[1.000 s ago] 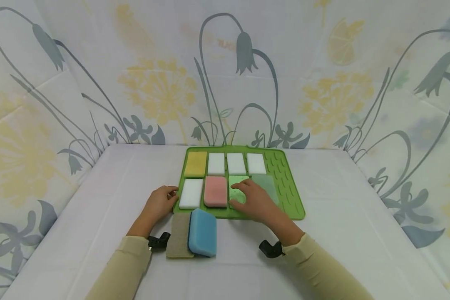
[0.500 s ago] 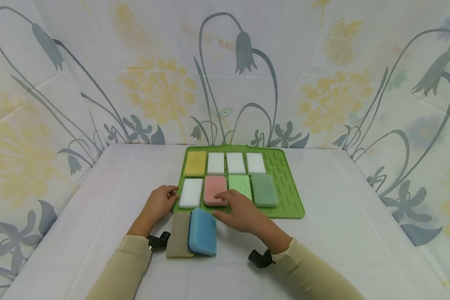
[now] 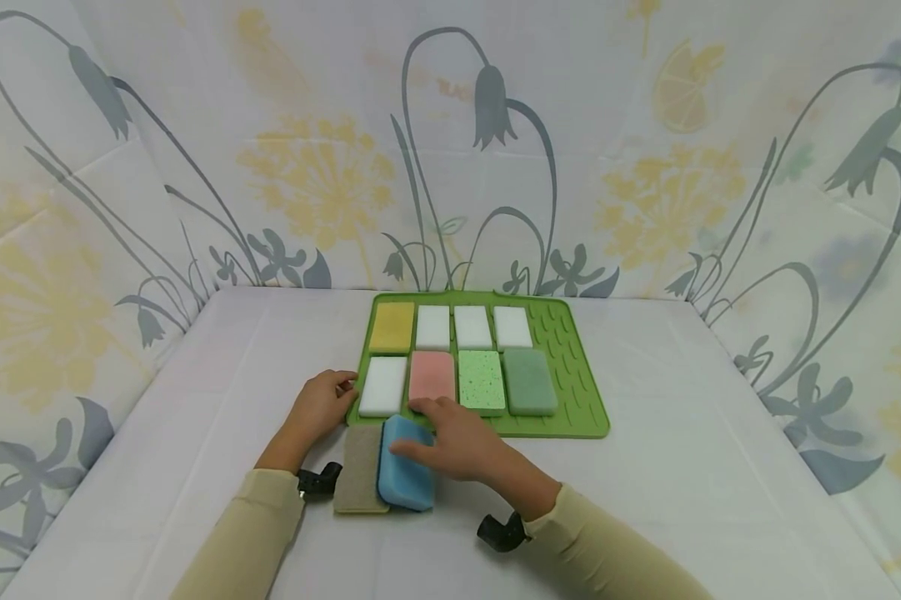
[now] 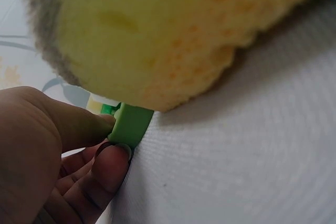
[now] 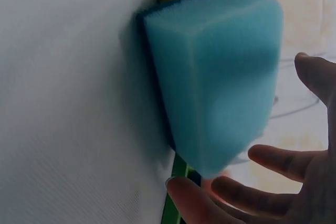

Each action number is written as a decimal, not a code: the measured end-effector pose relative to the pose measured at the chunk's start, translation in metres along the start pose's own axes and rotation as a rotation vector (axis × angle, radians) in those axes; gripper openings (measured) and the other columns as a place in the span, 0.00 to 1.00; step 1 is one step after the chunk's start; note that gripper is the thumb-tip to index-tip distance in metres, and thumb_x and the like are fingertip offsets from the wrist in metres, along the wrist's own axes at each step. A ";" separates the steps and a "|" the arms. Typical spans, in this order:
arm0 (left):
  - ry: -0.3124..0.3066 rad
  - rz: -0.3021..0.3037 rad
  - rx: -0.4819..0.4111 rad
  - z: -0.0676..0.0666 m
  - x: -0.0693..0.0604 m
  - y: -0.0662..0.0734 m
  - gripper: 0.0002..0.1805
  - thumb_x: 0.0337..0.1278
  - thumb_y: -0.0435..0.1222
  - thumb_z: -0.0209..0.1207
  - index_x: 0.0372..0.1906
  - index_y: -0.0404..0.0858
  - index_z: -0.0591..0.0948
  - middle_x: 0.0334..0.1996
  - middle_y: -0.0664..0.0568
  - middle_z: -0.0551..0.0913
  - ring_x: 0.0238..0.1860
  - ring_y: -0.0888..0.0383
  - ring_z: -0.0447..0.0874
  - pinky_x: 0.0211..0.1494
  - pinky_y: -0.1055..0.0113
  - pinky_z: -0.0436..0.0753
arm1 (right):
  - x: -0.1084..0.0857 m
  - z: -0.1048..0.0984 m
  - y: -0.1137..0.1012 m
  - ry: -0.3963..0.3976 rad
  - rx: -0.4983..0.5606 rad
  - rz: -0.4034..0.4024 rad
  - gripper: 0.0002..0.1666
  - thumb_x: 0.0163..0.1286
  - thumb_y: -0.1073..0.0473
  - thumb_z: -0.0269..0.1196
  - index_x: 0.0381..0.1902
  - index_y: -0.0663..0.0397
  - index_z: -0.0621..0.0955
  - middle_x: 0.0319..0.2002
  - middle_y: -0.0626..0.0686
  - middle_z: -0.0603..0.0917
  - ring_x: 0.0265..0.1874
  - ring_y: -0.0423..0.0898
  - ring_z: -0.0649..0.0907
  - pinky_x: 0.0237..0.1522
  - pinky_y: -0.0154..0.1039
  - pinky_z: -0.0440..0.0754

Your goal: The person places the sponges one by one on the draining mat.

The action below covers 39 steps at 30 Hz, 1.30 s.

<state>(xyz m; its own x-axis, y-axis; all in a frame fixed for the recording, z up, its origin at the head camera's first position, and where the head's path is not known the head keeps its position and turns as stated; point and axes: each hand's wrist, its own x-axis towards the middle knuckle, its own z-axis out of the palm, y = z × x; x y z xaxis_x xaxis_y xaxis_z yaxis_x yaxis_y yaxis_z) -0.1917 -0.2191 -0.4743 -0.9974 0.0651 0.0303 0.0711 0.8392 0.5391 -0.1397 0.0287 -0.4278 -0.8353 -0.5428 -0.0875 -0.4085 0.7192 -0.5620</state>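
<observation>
My left hand pinches the left edge of a green silicone mat between thumb and fingers; the left wrist view shows the mat's corner there. My right hand hovers with spread fingers over the right side of a blue sponge. In the right wrist view the blue sponge stands apart from the thumb, fingers around its far end. That sponge leans on a sponge with a grey-beige top, in front of the mat. On the mat's front row lie a white sponge, pink sponge, speckled green sponge and dark green sponge.
The mat's back row carries a yellow sponge and three white ones, the rightmost white sponge beside the bare ridged right strip. A white cloth covers the table, and a flower-print curtain hangs behind.
My right hand has moved left and toward me, from the speckled green sponge past the pink one to the blue sponge. My left hand has stayed at the mat's edge.
</observation>
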 end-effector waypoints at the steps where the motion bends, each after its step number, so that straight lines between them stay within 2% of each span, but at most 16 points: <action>1: -0.001 -0.002 -0.001 0.000 0.000 0.000 0.20 0.64 0.35 0.55 0.59 0.31 0.78 0.42 0.42 0.82 0.43 0.49 0.81 0.47 0.54 0.79 | 0.000 0.002 -0.001 -0.003 -0.007 0.007 0.45 0.62 0.25 0.54 0.70 0.42 0.68 0.64 0.55 0.73 0.60 0.54 0.77 0.56 0.53 0.77; 6: -0.005 -0.002 0.003 -0.002 0.000 0.002 0.20 0.64 0.34 0.55 0.59 0.31 0.78 0.42 0.42 0.82 0.43 0.49 0.81 0.46 0.54 0.79 | 0.001 0.008 -0.004 -0.002 -0.008 0.007 0.46 0.61 0.24 0.55 0.69 0.42 0.69 0.68 0.52 0.71 0.67 0.53 0.71 0.61 0.53 0.74; 11: -0.010 -0.006 0.005 -0.002 -0.001 0.002 0.20 0.64 0.34 0.55 0.59 0.31 0.78 0.42 0.42 0.82 0.44 0.49 0.82 0.47 0.53 0.79 | 0.001 0.010 -0.006 -0.003 0.006 0.002 0.45 0.62 0.26 0.57 0.69 0.44 0.69 0.69 0.52 0.70 0.68 0.52 0.70 0.61 0.52 0.74; 24: 0.000 0.006 0.003 0.000 0.000 -0.001 0.20 0.64 0.34 0.55 0.59 0.31 0.78 0.42 0.42 0.82 0.44 0.49 0.82 0.48 0.53 0.79 | 0.001 0.009 -0.003 -0.007 0.069 0.000 0.40 0.62 0.31 0.60 0.66 0.42 0.70 0.65 0.51 0.73 0.63 0.50 0.73 0.55 0.50 0.77; 32: -0.001 0.001 0.011 -0.001 0.000 0.000 0.20 0.64 0.34 0.55 0.59 0.31 0.78 0.42 0.42 0.82 0.43 0.48 0.82 0.47 0.53 0.79 | -0.003 0.003 0.000 -0.020 0.122 -0.027 0.38 0.62 0.34 0.62 0.66 0.40 0.70 0.61 0.50 0.76 0.58 0.48 0.76 0.51 0.48 0.77; 39: -0.014 -0.006 0.005 -0.003 -0.003 0.003 0.21 0.65 0.35 0.55 0.60 0.31 0.77 0.43 0.41 0.82 0.44 0.48 0.81 0.47 0.53 0.79 | -0.003 -0.003 0.008 0.018 0.114 -0.065 0.37 0.62 0.35 0.62 0.66 0.41 0.71 0.59 0.49 0.76 0.53 0.46 0.77 0.47 0.44 0.78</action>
<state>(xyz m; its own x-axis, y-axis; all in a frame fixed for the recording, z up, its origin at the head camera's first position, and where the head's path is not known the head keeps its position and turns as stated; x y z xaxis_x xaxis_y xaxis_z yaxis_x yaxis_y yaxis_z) -0.1889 -0.2187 -0.4704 -0.9976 0.0672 0.0150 0.0648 0.8423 0.5352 -0.1412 0.0373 -0.4294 -0.8154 -0.5779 -0.0339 -0.4179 0.6283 -0.6562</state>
